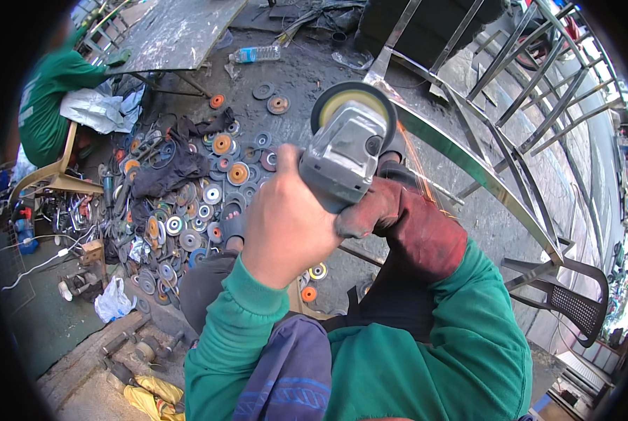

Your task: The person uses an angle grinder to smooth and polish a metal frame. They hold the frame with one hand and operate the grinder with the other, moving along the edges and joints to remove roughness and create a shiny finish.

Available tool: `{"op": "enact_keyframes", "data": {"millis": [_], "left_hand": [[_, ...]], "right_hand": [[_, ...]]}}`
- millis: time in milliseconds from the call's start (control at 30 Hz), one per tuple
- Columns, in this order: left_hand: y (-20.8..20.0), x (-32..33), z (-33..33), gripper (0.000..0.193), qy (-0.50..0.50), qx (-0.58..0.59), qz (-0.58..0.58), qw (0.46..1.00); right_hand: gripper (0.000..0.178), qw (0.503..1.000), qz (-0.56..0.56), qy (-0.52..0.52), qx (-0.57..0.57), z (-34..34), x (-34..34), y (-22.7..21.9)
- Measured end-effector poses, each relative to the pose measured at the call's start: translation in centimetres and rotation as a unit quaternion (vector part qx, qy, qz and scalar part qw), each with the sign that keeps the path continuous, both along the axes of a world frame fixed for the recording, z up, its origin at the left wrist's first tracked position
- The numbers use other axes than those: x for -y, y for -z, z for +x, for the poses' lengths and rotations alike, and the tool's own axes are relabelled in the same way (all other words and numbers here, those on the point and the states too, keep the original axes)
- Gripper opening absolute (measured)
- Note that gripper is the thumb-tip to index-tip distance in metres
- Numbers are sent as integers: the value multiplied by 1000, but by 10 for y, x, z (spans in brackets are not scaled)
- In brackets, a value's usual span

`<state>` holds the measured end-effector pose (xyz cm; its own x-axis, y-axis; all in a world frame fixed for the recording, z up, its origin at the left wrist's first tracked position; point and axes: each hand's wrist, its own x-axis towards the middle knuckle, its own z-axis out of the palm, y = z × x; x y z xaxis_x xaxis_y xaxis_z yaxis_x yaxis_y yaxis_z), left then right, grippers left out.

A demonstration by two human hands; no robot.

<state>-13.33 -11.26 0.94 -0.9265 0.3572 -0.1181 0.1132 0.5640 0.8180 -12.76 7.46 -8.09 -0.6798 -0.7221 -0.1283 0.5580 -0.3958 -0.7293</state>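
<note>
An angle grinder [343, 156] with a grey head is held in front of me. Its round disc [321, 105], yellowish inside a dark rim, meets the shiny metal bar [468, 163] at its upper end. Orange sparks [420, 165] stream down from there. My bare left hand [286, 217] is closed around the grinder's body from the left, thumb up along its side. My right hand [405, 219], in a worn red glove, is closed against the grinder's lower right side. Its fingertips and the grinder's rear end are partly hidden.
Many used discs [189, 241] litter the ground at left. A person in green [64, 91] sits beside a table [177, 31] at far left. A plastic bottle [255, 54] lies beyond. Metal frames [531, 105] stand right, near a black chair [573, 305].
</note>
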Motion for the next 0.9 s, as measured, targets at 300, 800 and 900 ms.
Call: {"op": "enact_keyframes", "data": {"millis": [300,800,900], "left_hand": [[0,3,-1,99,0,-9,16,1000],[9,29,7,101,-29,50,56,997],[12,28,4,102,-30,30,43,998]], "right_hand": [[87,999,1,1,-41,0,2,-4],[88,999,23,-27,-15,6,31,-3],[86,999,39,-8,-26,4,28,0]]}}
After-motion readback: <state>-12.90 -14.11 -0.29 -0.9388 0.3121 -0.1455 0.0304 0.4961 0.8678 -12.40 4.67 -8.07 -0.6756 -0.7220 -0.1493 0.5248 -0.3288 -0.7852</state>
